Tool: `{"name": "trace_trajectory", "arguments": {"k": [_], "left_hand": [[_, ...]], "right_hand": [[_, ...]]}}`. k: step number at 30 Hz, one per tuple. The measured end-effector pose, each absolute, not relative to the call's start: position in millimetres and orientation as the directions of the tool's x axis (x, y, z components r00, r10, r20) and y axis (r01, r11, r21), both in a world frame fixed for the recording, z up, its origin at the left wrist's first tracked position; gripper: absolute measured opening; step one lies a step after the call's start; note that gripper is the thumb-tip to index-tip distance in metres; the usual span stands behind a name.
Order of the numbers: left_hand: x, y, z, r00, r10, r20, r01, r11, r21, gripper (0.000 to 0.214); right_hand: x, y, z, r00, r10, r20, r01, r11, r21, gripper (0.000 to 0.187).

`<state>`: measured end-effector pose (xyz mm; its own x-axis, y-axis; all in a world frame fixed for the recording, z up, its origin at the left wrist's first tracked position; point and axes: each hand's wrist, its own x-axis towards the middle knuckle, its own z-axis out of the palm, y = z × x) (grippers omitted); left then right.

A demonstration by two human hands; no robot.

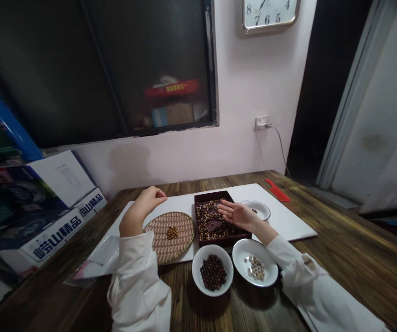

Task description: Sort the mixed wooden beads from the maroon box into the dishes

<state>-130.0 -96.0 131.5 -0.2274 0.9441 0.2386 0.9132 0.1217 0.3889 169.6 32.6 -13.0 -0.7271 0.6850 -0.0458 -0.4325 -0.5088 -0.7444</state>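
Note:
My left hand (pixel 146 204) is raised beyond the round woven tray (pixel 181 226), its fingertips pinched together. Whatever the pinch may hold is too small to make out. A small heap of yellow-brown beads (pixel 172 233) lies in the middle of that tray. My right hand (pixel 237 215) is held palm up over the right side of a dark red box (pixel 215 242), fingers stretched out, with nothing visible on the palm. Mixed brown, tan and dark beads (pixel 207 226) are spread across the box floor.
In front stand a white bowl (pixel 195 272) of dark brown beads and a white bowl (pixel 271 272) of pale beads. Another white dish (pixel 264 210) sits behind my right wrist. A red comb (pixel 277 191) lies at the white board's (pixel 288 226) far edge; a plastic bag (pixel 98 260) lies left.

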Motion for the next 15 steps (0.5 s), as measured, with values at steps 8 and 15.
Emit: {"name": "trace_trajectory", "arguments": {"k": [8,15], "left_hand": [[-128.6,-98.2,133.4,-0.249,0.943,0.221,0.900,0.141,0.413,0.016],[-130.6,-96.5,131.6,-0.252,0.945,0.210,0.891,0.142,0.430,0.017]], "right_hand": [[169.9,30.4,-11.0,-0.723,0.689,-0.057,-0.432,-0.514,-0.741,0.034],[169.9,30.0,-10.0,-0.715,0.696,-0.069,-0.425,-0.511,-0.747,0.032]]}}
